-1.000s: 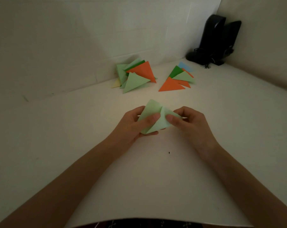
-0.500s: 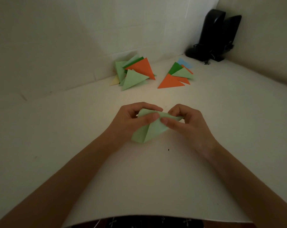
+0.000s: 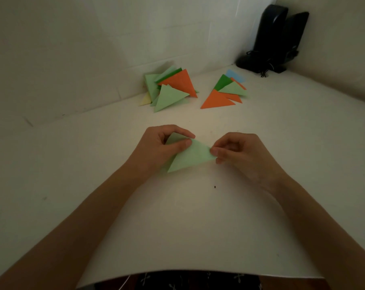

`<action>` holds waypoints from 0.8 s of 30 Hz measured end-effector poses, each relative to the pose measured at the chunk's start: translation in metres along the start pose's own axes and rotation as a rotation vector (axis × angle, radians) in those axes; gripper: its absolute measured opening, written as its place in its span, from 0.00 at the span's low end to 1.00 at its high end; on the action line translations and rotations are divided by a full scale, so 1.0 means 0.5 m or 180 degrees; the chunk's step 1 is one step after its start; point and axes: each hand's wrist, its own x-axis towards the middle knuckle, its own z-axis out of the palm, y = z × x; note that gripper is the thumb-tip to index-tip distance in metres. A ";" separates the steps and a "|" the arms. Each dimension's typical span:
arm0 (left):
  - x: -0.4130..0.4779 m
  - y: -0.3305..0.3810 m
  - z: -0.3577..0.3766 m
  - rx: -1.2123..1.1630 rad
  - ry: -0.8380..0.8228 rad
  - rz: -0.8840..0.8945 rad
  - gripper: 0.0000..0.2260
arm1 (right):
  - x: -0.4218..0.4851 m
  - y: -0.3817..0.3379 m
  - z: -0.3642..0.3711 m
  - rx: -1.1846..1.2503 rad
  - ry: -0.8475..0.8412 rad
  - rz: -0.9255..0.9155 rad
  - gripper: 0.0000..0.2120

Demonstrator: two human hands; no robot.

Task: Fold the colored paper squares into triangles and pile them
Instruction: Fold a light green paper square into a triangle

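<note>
Head camera: your left hand [image 3: 158,147] pinches the upper corner of a smooth light green paper triangle [image 3: 190,158] between thumb and curled forefinger, and your right hand [image 3: 238,151] clamps its fingertips on the sharp right tip, at the middle of the matte white table [image 3: 177,227]. Beyond, the left pile [image 3: 171,88] and the right pile [image 3: 225,91] of crisp green and orange folded triangles lie apart near the wall, with glossy black speakers [image 3: 275,38] in the corner.

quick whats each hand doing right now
Left hand: pinches the light green paper near its top corner.
Right hand: pinches the same paper's right tip.
</note>
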 end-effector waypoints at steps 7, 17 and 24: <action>0.006 -0.008 -0.001 0.0054 0.0479 -0.0187 0.08 | 0.002 0.002 0.002 -0.0291 0.0331 -0.0021 0.08; -0.020 0.020 0.067 -0.1341 0.0071 -0.0762 0.07 | -0.010 -0.020 0.032 0.0822 0.1107 -0.0103 0.02; -0.018 0.015 0.054 -0.1553 0.0583 -0.0882 0.04 | -0.014 -0.024 0.049 0.0707 0.0187 -0.0097 0.07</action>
